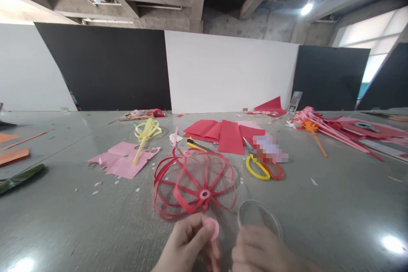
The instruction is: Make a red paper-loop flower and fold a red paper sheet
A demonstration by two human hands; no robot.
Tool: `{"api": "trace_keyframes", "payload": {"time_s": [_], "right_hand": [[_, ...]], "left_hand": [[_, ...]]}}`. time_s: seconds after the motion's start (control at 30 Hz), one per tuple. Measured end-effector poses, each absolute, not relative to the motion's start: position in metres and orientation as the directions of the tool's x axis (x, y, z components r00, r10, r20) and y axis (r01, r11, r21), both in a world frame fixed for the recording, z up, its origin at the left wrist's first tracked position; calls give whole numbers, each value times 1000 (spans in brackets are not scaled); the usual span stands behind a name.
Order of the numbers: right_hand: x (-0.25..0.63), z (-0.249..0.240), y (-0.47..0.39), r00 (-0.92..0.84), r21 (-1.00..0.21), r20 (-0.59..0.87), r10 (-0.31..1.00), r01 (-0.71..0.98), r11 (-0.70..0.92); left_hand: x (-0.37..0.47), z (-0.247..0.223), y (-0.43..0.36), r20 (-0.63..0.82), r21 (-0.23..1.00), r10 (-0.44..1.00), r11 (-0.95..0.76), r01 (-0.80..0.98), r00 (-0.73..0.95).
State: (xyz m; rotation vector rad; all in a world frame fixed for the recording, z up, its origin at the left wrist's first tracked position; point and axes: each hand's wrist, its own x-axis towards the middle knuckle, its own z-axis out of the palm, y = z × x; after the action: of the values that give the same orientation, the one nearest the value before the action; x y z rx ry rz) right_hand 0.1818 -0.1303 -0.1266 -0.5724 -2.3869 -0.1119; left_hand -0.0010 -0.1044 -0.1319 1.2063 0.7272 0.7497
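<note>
Left hand (191, 238) pinching pink disc (214, 228), right hand (263, 248) at clear ring (269, 216)

At left, a holed pink sheet (126, 162) lies on the table (108, 225). The left hand's fingertips close narrowly on the disc, just short of a globe of red strips (205, 186). The right hand is blurred; whether it grips the ring, I cannot tell. Scissors (259, 177) lie beyond.

Left hand (188, 238), right hand (256, 247) — bare

Pk disc (215, 230); red strip ball (194, 178), pk ctr (208, 194).
</note>
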Motion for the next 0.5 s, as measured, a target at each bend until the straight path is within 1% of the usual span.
{"api": "trace_keyframes", "payload": {"time_s": [0.1, 0.2, 0.27, 0.4, 0.5], "right_hand": [[183, -129, -124, -663, -135, 611, 433, 452, 882], [183, -132, -120, -652, -235, 564, 507, 463, 855], [182, -132, -120, -620, -300, 562, 547, 464, 834], [181, -127, -124, -506, -413, 559, 657, 517, 750], [180, -124, -124, -433, -486, 539, 723, 542, 686]], "left_hand": [[-3, -129, -105, -38, 990, 856, 102, -96, 516], [-6, -130, -106, -5, 994, 866, 60, -93, 500], [-7, -131, -106, 13, 995, 873, 37, -93, 487], [-7, -128, -109, 12, 989, 901, 52, -136, 433], [-5, -125, -113, -6, 985, 905, 79, -155, 426]]}}
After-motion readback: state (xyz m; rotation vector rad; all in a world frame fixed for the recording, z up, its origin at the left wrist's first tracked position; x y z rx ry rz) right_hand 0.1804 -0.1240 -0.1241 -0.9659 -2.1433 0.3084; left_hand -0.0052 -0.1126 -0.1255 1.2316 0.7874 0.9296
